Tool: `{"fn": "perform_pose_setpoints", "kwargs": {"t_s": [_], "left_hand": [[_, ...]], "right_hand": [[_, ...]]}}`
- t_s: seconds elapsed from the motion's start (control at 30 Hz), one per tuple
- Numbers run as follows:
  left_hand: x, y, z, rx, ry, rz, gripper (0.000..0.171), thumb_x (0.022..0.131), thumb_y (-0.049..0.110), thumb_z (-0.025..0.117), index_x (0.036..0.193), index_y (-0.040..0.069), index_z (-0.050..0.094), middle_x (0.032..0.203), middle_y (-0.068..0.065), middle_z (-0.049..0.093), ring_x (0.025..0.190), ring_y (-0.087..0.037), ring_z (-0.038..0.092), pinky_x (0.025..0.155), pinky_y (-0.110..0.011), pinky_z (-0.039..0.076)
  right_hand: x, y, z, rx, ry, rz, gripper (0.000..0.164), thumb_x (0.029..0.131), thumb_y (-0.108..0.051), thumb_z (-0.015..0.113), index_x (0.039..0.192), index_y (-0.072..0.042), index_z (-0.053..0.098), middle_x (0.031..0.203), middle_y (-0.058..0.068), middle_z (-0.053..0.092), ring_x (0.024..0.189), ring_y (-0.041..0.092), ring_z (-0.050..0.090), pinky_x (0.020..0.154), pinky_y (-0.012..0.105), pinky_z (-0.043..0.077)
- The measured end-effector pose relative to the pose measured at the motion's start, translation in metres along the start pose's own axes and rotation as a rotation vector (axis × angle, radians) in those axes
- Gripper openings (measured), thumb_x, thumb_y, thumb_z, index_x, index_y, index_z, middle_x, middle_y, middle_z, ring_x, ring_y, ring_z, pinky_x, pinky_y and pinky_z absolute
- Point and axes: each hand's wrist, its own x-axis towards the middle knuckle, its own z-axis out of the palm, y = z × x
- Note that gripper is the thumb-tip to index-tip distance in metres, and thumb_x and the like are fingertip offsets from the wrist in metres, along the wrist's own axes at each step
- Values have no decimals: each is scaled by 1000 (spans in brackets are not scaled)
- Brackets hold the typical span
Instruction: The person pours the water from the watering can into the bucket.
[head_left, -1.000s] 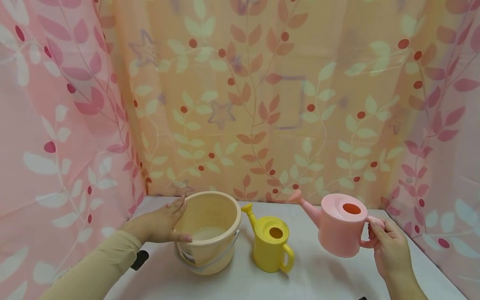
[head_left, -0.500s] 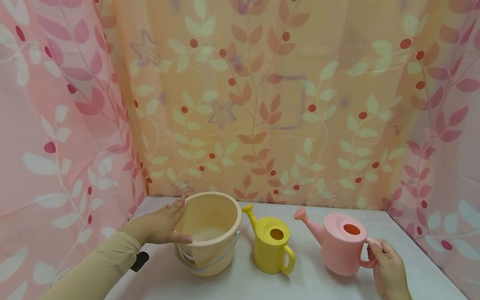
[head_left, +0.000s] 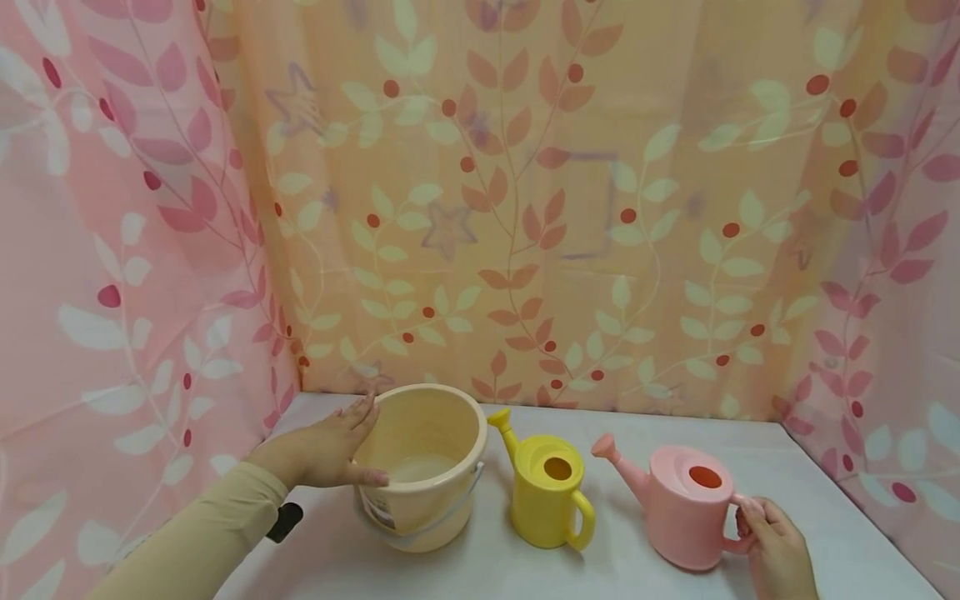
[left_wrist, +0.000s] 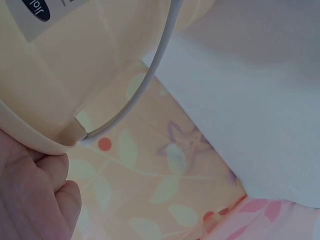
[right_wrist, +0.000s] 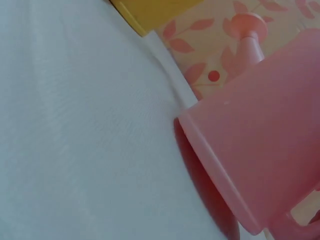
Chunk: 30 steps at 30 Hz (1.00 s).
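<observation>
My left hand (head_left: 322, 450) rests on the left rim of a cream plastic bucket (head_left: 420, 425), its fingers stretched along the edge and the thumb over the near rim. A thin grey bail (left_wrist: 152, 75) hangs down the bucket's side in the left wrist view. At the right, my right hand (head_left: 780, 546) grips the handle of a pink toy watering can (head_left: 686, 517), upright with its spout to the left. The can's base is right at the white tabletop in the right wrist view. Between bucket and pink can stands a yellow watering can (head_left: 543, 508), touched by neither hand.
A white-covered table (head_left: 622, 575) carries all of these. Leaf-patterned curtains (head_left: 525, 208) close off the back and both sides. A small black device (head_left: 285, 522) shows beneath the left wrist.
My right hand has lowered the pink watering can from above the table down to its surface, still gripping the handle. The left hand, bucket and yellow can have stayed put.
</observation>
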Motion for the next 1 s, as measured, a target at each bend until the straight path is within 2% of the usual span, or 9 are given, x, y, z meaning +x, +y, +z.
{"fn": "perform_pose_setpoints", "kwargs": {"t_s": [0.23,0.33,0.43,0.57,0.67,0.73,0.83,0.9,1.0], "left_hand": [[1,1,-1,-2,0,-2,114,71,78,45,140,-9,22,148,-27,12,136,-39,14,107,-54,17],[0,0,-1,-8,-2,-4,113,72,76,47,140,-9,22,148,-27,11,136,-39,14,107,-55,17],[0,-1,-1,-4,-11,-14,112,72,75,48,141,-9,21,148,-27,11,136,-39,14,106,-55,17],[0,0,-3,-33,-32,-23,111,73,72,52,140,-10,21,148,-28,10,135,-41,14,105,-57,17],[2,2,-6,-70,-43,-38,111,72,70,56,141,-9,20,148,-28,10,133,-46,16,104,-58,19],[4,3,-7,-95,-44,-47,110,71,68,59,142,-7,19,148,-28,9,131,-50,17,103,-59,20],[6,5,-8,-129,-45,-56,110,71,67,61,142,-6,19,148,-28,8,130,-51,17,103,-60,19],[5,6,-10,-152,-48,-60,109,71,66,62,142,-5,21,147,-29,9,132,-48,16,103,-61,17],[4,8,-14,-124,-42,-87,104,73,68,57,142,-3,25,147,-29,14,134,-45,15,103,-64,10]], "right_hand": [[4,17,-9,134,-184,-64,25,97,-24,42,91,-16,65,78,-1,50,72,11,47,61,21,46],[5,21,-7,129,-183,-75,27,97,-23,41,91,-16,66,79,0,50,72,11,47,61,21,45],[6,18,-6,-12,-132,-40,38,99,-28,35,88,-3,61,81,1,48,77,11,44,63,21,43],[7,6,-4,-383,25,89,58,99,-44,17,102,7,46,88,-3,46,84,9,39,66,18,39],[9,-7,-5,-418,140,98,56,97,-48,20,113,-1,45,89,-9,49,86,5,42,68,12,38],[11,-17,-6,-267,158,-11,43,97,-43,32,109,-6,52,88,-11,55,86,3,46,70,11,37],[19,-40,-4,-243,98,-219,20,97,-28,44,101,-16,59,86,-15,61,82,-3,54,70,5,39],[25,-59,1,-403,45,-320,19,97,-21,45,106,-13,59,88,-20,59,81,-9,54,69,4,40],[35,-90,12,-796,-28,-395,35,99,-23,40,126,-3,47,113,-1,58,100,12,56,74,12,42]]}}
